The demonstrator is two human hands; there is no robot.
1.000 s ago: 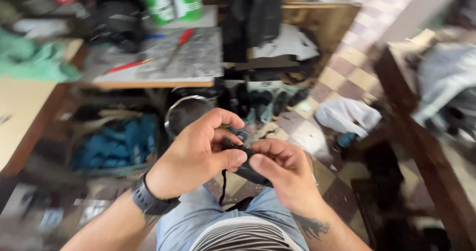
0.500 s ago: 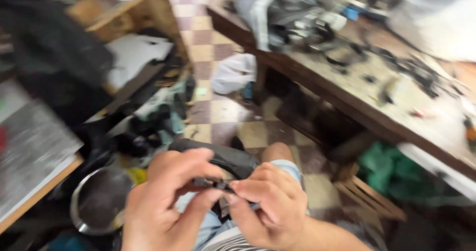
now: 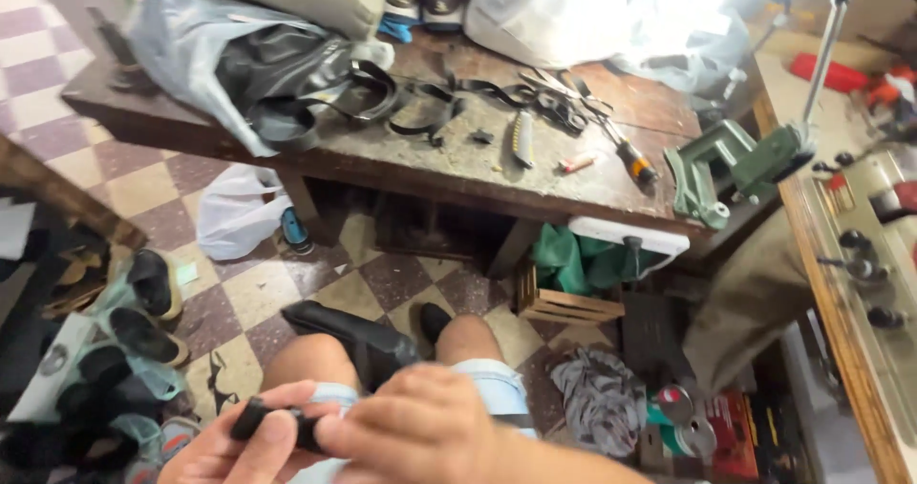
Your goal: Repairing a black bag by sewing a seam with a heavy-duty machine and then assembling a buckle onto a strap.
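Both my hands are together low in the view, over my lap. My left hand (image 3: 224, 455) pinches a small black strap piece (image 3: 260, 415) between thumb and fingers. My right hand (image 3: 420, 425) is closed over the other end of that piece and hides it. A black boot (image 3: 349, 336) lies across my knees just beyond the hands. My bare knees and light denim shorts (image 3: 497, 388) show under the hands.
A worn wooden workbench (image 3: 458, 173) ahead carries black straps (image 3: 430, 102), a utility knife (image 3: 521, 138), a screwdriver (image 3: 626, 154), a green press (image 3: 731, 164) and plastic bags. Shoes (image 3: 143, 302) line the left floor. A wooden crate (image 3: 568, 304) sits under the bench.
The view has swung from the left shelf and floor to the workbench on the right. My hands stay joined on the black piece and sit lower in the frame.
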